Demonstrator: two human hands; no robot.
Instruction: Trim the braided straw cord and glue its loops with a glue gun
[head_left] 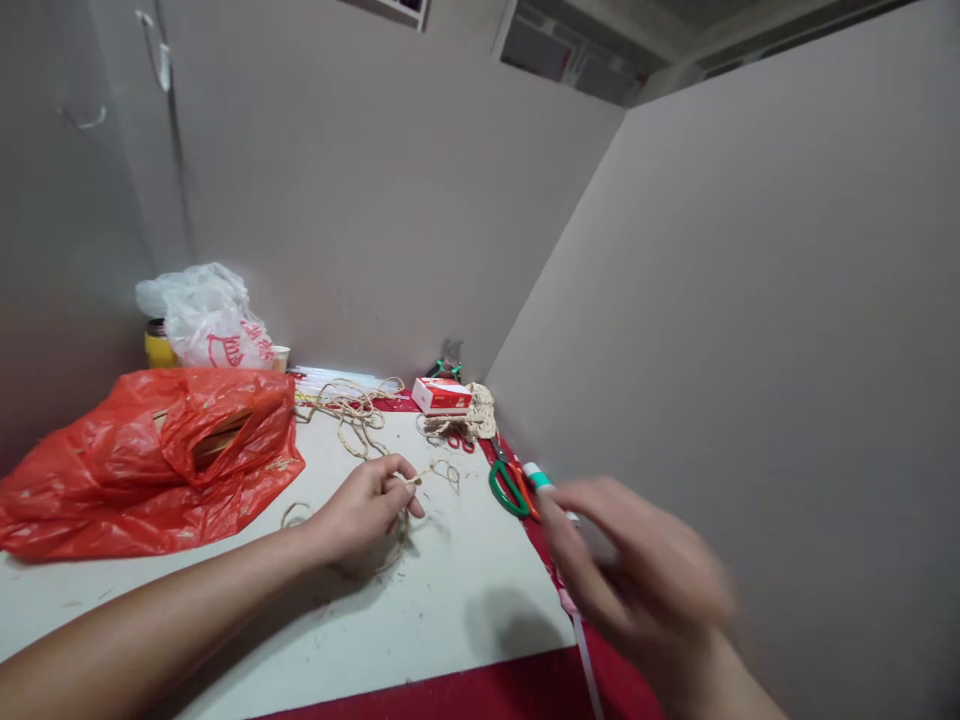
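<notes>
My left hand rests on the white tabletop and pinches a strand of tan jute twine between thumb and fingers. The twine trails in loose loops toward the back of the table. My right hand hovers above the table's right edge, smeared by motion, fingers pointing left toward the green-handled scissors. I cannot tell whether it holds anything. A white and teal tube lies just beyond its fingertips.
A crumpled red plastic bag covers the left of the table. Behind it stand a white plastic bag and a yellow jar. A red and white small box and a woven twine piece sit near the wall corner. Walls close in behind and right.
</notes>
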